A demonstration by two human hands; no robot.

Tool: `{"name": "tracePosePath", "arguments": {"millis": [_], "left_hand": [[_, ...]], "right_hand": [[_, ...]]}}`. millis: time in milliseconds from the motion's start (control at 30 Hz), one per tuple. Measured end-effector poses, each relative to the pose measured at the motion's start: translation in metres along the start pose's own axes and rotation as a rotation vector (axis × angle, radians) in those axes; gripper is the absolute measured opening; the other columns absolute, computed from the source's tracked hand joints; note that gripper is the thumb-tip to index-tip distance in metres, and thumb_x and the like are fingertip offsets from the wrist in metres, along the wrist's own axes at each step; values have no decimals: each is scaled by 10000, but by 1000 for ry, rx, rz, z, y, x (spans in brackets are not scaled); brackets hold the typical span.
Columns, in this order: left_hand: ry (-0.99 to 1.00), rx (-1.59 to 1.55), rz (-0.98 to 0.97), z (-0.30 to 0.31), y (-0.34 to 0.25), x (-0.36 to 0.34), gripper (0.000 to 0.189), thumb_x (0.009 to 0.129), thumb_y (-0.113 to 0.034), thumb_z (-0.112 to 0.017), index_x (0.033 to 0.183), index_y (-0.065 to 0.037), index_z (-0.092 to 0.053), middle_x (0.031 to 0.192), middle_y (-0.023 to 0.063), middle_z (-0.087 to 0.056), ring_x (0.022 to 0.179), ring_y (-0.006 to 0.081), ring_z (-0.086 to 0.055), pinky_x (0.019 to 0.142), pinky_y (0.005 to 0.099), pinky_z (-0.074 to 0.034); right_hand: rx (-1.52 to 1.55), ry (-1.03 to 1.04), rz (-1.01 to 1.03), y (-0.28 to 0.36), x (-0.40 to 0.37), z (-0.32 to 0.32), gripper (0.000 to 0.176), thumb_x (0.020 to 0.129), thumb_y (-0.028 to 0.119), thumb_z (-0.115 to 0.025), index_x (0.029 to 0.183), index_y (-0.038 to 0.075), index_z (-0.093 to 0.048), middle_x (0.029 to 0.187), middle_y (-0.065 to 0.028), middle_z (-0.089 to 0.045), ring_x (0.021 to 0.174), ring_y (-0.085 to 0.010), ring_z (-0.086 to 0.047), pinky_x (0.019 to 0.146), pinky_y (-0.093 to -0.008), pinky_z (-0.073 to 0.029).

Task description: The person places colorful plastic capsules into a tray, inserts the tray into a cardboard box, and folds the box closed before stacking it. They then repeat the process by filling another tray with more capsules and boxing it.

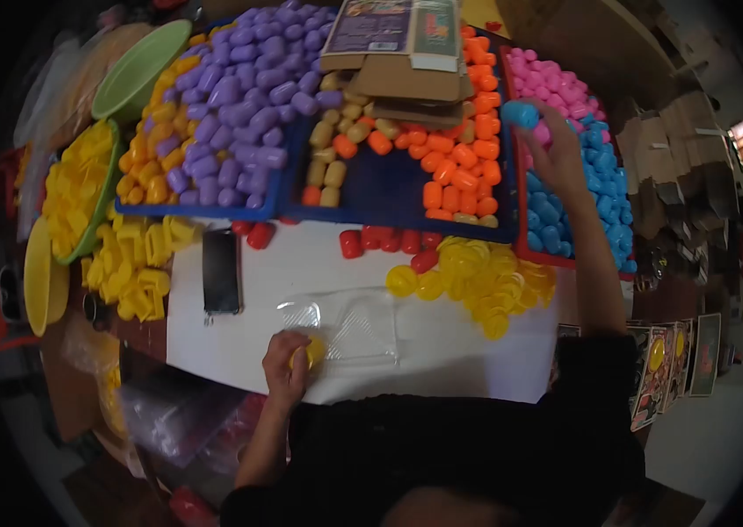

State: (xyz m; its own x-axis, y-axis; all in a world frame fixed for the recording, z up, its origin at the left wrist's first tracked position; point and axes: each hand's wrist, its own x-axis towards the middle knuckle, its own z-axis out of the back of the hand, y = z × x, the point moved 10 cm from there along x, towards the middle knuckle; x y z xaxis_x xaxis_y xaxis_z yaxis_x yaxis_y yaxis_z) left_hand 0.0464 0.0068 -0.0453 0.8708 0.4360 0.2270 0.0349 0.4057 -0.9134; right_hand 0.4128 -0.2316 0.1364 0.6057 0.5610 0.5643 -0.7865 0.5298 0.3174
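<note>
Near the lower middle, my left hand (288, 364) has its fingers closed around a yellow disc (314, 352), beside a clear plastic tray (358, 329) on the white table surface (442, 360). My right hand (554, 145) reaches over the red-rimmed tray at the upper right and holds a blue capsule-shaped piece (520, 114) at its fingertips. A pink piece (542, 133) shows between its fingers; whether it is gripped too is unclear. Below that hand lie blue pieces (595, 176), with pink pieces (556, 83) behind them.
Purple pieces (235, 105) and orange pieces (463, 167) fill blue trays, with cardboard boxes (406, 75) on top. A phone (222, 270), yellow discs (494, 281), red pieces (384, 239) and yellow parts (130, 272) lie in front. Green basins (143, 70) stand left.
</note>
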Motion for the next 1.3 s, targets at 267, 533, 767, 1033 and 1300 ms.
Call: {"name": "tracePosePath", "arguments": {"millis": [267,533,767,1033,1300], "left_hand": [[-49,23,-25,0,2,-1,89,788,-47,-565,853,-21,-620,863,113,-613,848,268,-574,785,343,-431],[-151,189,-79,4,-6,-4,87,768,-65,-575,841,-68,-623,846,69,-613,841,240,-560,797,334,-382],[-68,161,-31,-1,1,-3,117,786,-84,-575,890,-51,-617,892,96,-597,902,266,-546,846,350,-382],[-457,453,-243,116,-37,100,377,780,-159,-630,1108,-21,-505,1115,167,-511,1100,318,-458,962,397,-329],[-145,1167,-66,176,75,266,509,754,-463,-621,1146,-152,-526,1046,194,-521,1010,357,-506,872,450,-388]], "right_hand": [[297,951,580,256,-201,-175,405,827,340,-597,1206,234,-504,968,-68,-523,874,-240,-561,658,-353,-485],[722,1084,163,229,-211,-155,418,877,259,-552,1238,59,-489,1114,-107,-566,938,-256,-534,865,-337,-415],[786,1148,-122,218,-215,-171,447,863,244,-580,1263,70,-479,1088,-142,-596,936,-258,-590,833,-324,-451],[778,1228,-37,229,-218,-167,554,853,336,-595,1306,69,-421,1182,-160,-546,920,-270,-599,824,-329,-458],[769,837,-270,177,-123,-109,414,823,145,-629,1208,35,-521,1193,-142,-550,1023,-279,-555,869,-343,-445]]}}
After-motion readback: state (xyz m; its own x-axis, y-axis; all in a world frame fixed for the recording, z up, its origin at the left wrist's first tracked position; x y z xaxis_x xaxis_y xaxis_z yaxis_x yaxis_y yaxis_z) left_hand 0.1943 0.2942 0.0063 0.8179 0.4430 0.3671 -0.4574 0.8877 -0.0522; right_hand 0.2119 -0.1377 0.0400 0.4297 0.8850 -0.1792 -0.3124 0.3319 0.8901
